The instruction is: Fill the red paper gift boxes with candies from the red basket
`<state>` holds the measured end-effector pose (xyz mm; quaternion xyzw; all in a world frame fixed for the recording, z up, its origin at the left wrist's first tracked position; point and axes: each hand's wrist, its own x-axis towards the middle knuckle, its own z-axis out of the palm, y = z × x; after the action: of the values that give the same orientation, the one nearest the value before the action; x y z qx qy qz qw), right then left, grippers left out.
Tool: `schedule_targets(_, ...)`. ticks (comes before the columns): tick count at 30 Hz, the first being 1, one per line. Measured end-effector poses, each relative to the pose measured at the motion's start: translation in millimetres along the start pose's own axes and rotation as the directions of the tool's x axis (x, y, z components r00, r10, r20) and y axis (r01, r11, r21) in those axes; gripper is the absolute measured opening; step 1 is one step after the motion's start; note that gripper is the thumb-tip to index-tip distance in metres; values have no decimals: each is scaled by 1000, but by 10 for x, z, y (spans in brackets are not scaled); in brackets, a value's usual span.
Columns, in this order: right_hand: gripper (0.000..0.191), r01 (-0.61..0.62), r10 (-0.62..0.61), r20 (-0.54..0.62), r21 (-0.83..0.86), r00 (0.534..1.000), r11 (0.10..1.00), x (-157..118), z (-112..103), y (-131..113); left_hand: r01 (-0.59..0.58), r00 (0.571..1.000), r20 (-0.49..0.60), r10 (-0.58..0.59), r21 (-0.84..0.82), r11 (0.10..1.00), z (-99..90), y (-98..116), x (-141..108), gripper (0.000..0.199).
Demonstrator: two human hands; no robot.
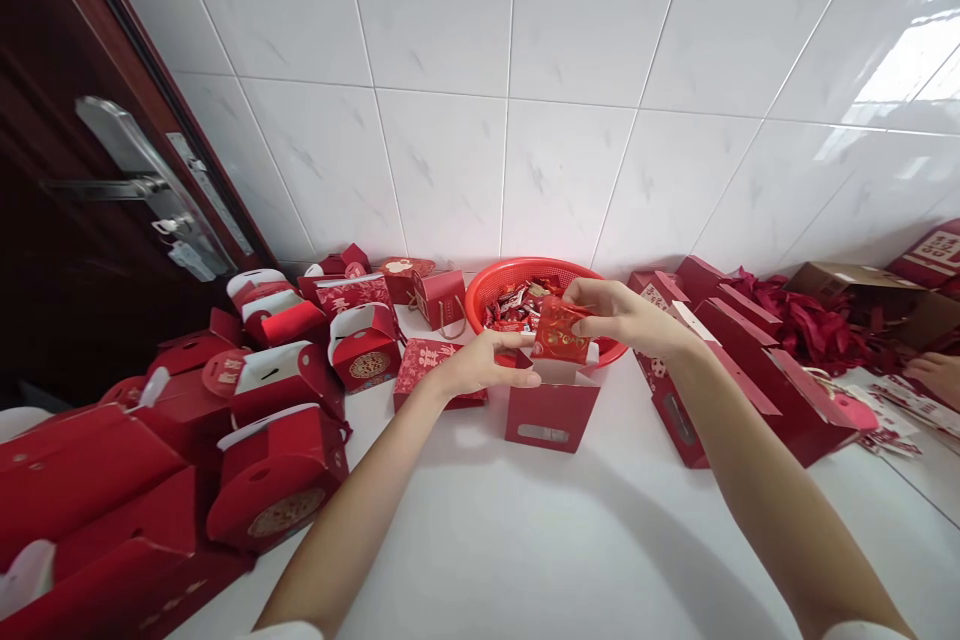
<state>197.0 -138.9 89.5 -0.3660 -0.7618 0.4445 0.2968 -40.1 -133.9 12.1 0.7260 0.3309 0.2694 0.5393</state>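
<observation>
A red paper gift box [546,407] with a see-through window low on its front stands upright on the white surface, its top open. My left hand [486,365] grips its upper left edge, thumb across the front and fingers at the side. Above the opening, my right hand [619,312] pinches a shiny red packet [561,332] with gold lettering between thumb and fingers. The packet's lower end is hidden behind the box's rim. Just behind the box sits a red plastic basket [491,278] holding many small wrapped sweets [517,303].
Many red gift boxes [289,370] crowd the left side. A row of tall red boxes [720,360] stands on the right. Farther right are a cardboard carton [855,276], red tissue [806,320] and another person's hand [937,375]. A tiled wall [442,170] rises behind.
</observation>
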Motion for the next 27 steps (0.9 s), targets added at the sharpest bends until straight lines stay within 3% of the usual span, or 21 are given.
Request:
schedule_targets(3,18,13,10,-155,147,988,989,-24,113,119,-9,1000,-24,10,34,999,8,14,-1,55)
schedule_targets(6,23,61,-1,-218,268,976,962,-53,238,263,-44,999,-2,44,22,999,19,29,5,41)
schedule_targets(9,24,73,-10,-229,270,973,960,-97,326,334,-60,998,-2,60,-21,998,27,26,16,34)
schedule_targets(12,34,110,-85,-200,117,976,987,-150,313,299,-65,998,-24,64,-28,997,32,8,28,31)
schedule_targets(15,28,150,-171,-137,-152,976,977,-198,224,192,-68,998,-15,68,-32,997,37,-8,36,33)
schedule_targets(19,24,53,-86,-52,-453,995,890,-242,159,-2,-91,996,11,91,-30,995,48,-23,46,32)
schedule_targets(22,21,7,-23,-16,-656,1000,755,-248,187,-134,-115,993,4,115,-33,993,56,-25,48,28)
schedule_targets(25,17,16,-37,-10,-761,999,648,-251,205,-201,-96,995,0,96,-17,995,59,-2,28,27)
schedule_targets(27,18,-4,-68,-70,-725,995,688,-259,191,-194,-62,998,20,62,-8,998,59,27,6,29)
